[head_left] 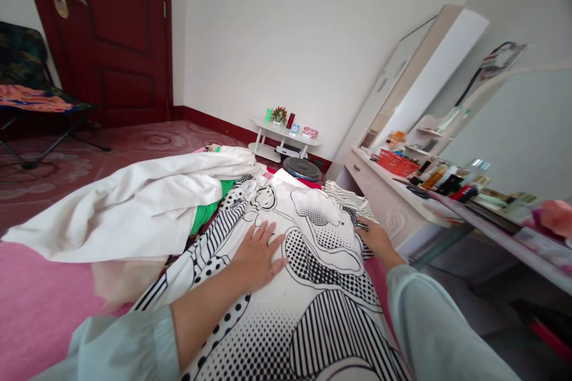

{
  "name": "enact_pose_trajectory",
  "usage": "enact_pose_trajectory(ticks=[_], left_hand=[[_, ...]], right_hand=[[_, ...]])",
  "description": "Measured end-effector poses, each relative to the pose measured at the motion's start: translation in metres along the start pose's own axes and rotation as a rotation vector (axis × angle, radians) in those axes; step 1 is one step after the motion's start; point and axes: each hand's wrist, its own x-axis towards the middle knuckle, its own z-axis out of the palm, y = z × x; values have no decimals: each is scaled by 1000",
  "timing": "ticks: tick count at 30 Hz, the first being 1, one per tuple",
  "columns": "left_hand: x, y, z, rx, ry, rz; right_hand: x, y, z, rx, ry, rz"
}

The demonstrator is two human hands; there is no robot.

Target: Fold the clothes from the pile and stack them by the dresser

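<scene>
A white garment (268,297) with black dots, stripes and line drawings lies spread out in front of me on a pink cover (36,303). My left hand (257,256) rests flat on its middle, fingers spread and holding nothing. At the garment's right edge is my right hand (378,242), its fingers stretched over the fabric and apart; their tips are partly lost against the dark pattern. Beyond that hand lies a piece of striped cloth (351,197). To the left, a heap of white cloth (147,196) covers part of a green cloth (208,211).
On the right stands a white dressing table (402,196) with a mirror, a red basket (397,163) and several bottles. A low white stand (286,132) is by the far wall, near a dark round lid (302,169). A folding chair (40,95) stands before the red door (116,30).
</scene>
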Motion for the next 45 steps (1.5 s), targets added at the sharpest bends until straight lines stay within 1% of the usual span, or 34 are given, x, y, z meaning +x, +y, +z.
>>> enact_pose_trajectory(ticks=[2,3,5,7,9,10,11,12,14,17,19,20,21,22,24,25,26,27,30,32,34,35,38,40,41,43,45], left_hand=[[0,0,0,-2,5,-2],[0,0,1,-2,5,-2],[1,0,2,-3,2,-1],[1,0,3,-2,5,1],[1,0,4,-1,15,4],[1,0,5,-1,19,4],[1,0,5,-2,18,4],[1,0,5,-2,16,3],[0,0,4,-2,14,0],[0,1,2,-6,4,-3],[0,1,2,-9,-1,-3],[1,0,2,-10,0,-3],[1,0,2,-11,2,-2],[1,0,3,-11,6,-1],[1,-1,4,-13,10,3],[1,-2,5,-14,12,6],[1,-3,5,-15,13,10],[2,-3,6,-17,14,13],[2,-4,7,-23,19,15],[3,-5,8,-28,18,11],[3,-4,7,-31,11,11],[2,-4,7,-32,7,12],[2,-3,4,-38,-5,9],[1,-3,3,-46,-10,5],[1,-3,2,-50,-12,5],[1,-4,3,-53,-12,8],[2,-4,4,-53,-5,13]], right_hand=[[4,0,-8,-41,-15,-44],[5,2,-12,-58,7,-40],[2,6,-20,-140,63,20],[-3,8,-24,-251,75,101],[-8,1,-24,-344,62,154],[-10,-7,-22,-369,75,148],[-12,-18,-20,-372,108,103],[-14,-33,-18,-371,146,28],[-16,-68,-12,-343,199,-180],[-19,-121,1,-294,168,-455],[-22,-144,14,-269,129,-625],[-22,-150,22,-261,97,-681],[-21,-154,29,-259,35,-673],[-18,-155,37,-262,-48,-605],[-8,-153,49,-270,-224,-393],[-1,-153,52,-273,-291,-300],[6,-153,54,-273,-336,-241],[12,-155,55,-272,-359,-219],[17,-164,52,-276,-362,-201],[8,-168,52,-282,-297,-197],[-7,-167,58,-269,-216,-226],[-13,-165,61,-261,-202,-238],[-19,-159,65,-249,-253,-238],[-14,-157,57,-253,-282,-232],[-11,-155,51,-253,-271,-238],[-6,-146,35,-258,-210,-238],[-5,-128,21,-273,-102,-215]])
